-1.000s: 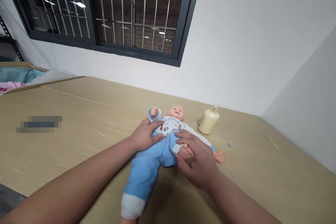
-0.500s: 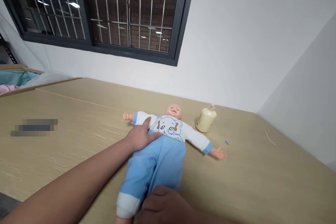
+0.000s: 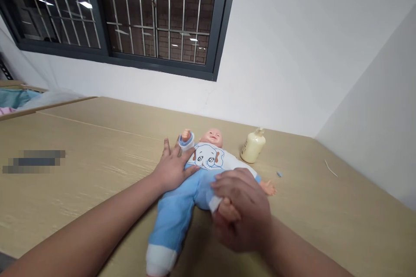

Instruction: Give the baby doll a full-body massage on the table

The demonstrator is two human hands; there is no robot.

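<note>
A baby doll (image 3: 204, 159) in a blue and white suit with an elephant print lies on its back on the tan table (image 3: 81, 169). My left hand (image 3: 172, 166) rests flat on the doll's side by the raised arm, fingers spread. My right hand (image 3: 242, 210) grips the doll's foot and white cuff, with that leg bent up toward the belly. The other leg (image 3: 169, 229) lies straight toward me.
A cream bottle (image 3: 252, 146) lies on the table just right of the doll's head. A small blue scrap (image 3: 278, 174) and a thin stick (image 3: 330, 168) lie farther right. Folded cloth (image 3: 13, 100) sits at the far left. A barred window (image 3: 130, 13) is behind.
My right hand has pushed the doll's leg from straight back up into a bend. The doll's arm by my left hand has swung up from lying flat.
</note>
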